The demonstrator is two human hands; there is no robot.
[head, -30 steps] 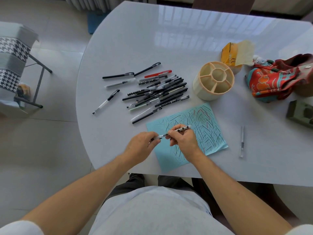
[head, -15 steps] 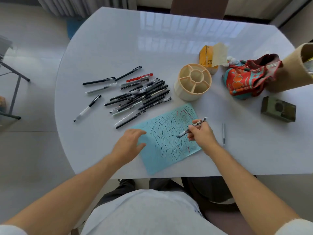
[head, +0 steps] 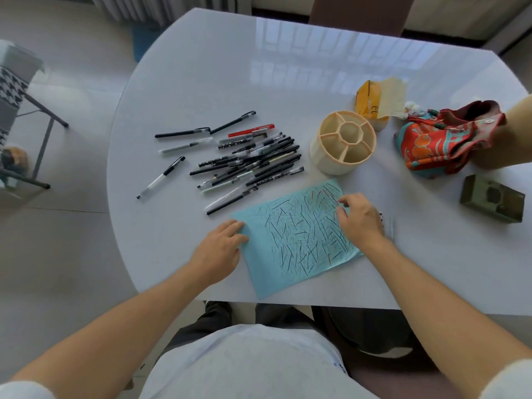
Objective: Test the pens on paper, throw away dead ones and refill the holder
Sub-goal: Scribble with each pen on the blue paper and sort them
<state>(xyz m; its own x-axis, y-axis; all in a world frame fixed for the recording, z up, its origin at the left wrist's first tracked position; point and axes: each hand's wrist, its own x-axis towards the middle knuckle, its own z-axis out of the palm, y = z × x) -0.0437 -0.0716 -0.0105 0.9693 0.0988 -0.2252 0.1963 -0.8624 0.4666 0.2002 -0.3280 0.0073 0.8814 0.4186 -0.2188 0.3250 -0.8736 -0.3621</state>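
A blue sheet of paper (head: pixel 296 240) covered in black and red test strokes lies at the near table edge. My left hand (head: pixel 220 249) rests flat on the table, its fingertips at the paper's left edge. My right hand (head: pixel 359 220) hovers palm down over the paper's right edge, fingers loosely bent, nothing visible between them. The black-and-white patterned pen (head: pixel 381 218) peeks out on the table just right of that hand, the rest hidden. A blurred clear pen (head: pixel 393 226) lies beside it. The beige compartment holder (head: pixel 342 142) stands empty behind the paper. A pile of pens (head: pixel 253 162) lies to its left.
Loose pens (head: pixel 161 180) lie left of the pile. A yellow packet (head: pixel 371 102), a red patterned cloth bag (head: pixel 443 142) and a dark green box (head: pixel 492 201) sit at the right. Another person's arm (head: pixel 515 133) reaches in at the far right. A chair (head: pixel 17 90) stands on the floor to the left.
My right hand held the patterned pen over the paper; now the pen shows on the table right of the hand. My left hand settled at the paper's left edge.
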